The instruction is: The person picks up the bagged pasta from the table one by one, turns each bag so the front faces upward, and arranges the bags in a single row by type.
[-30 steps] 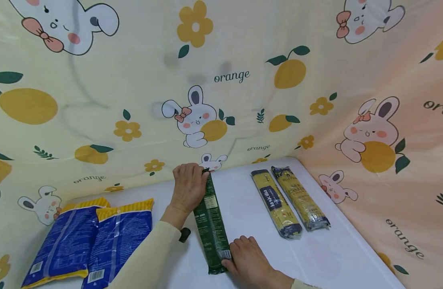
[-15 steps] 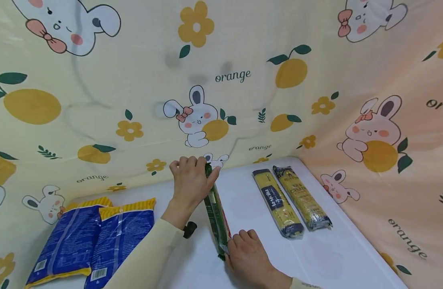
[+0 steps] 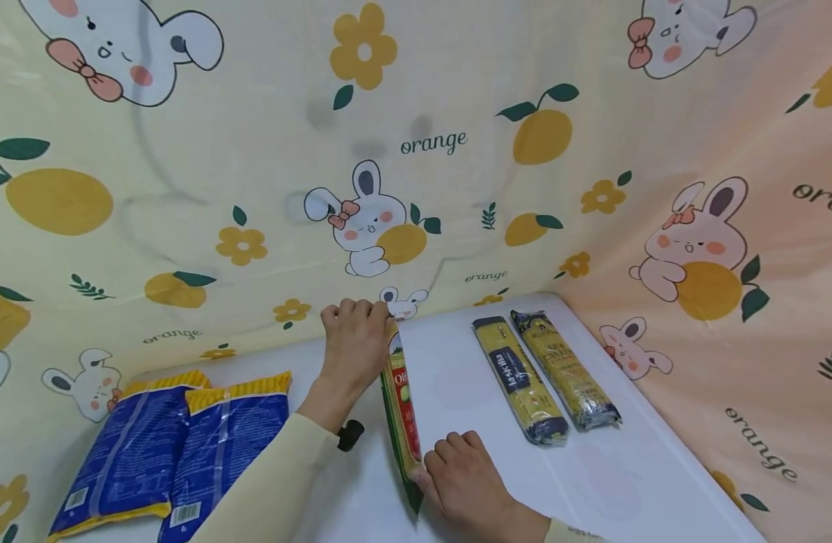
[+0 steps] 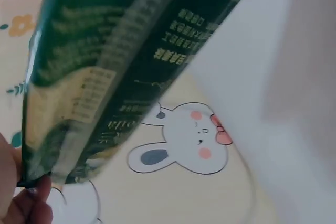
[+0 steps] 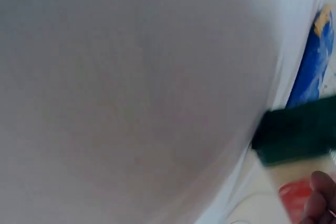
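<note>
A long green pasta packet is tilted on its edge above the white table, its red and yellow front facing right. My left hand grips its far end. In the left wrist view the packet's printed green back fills the upper left, with fingertips pinching its end. Lower down, my right hand holds the near end with thumb and fingers. The right wrist view shows that green end blurred, beside my fingers.
Two yellow pasta packets lie side by side on the table at right. At left, two blue bags with yellow ends overlap slightly. A printed cloth hangs behind the table.
The green packet has turned from its back facing up onto its edge, so its red front now shows. Both hands kept hold of its ends; the other packets stayed put.
</note>
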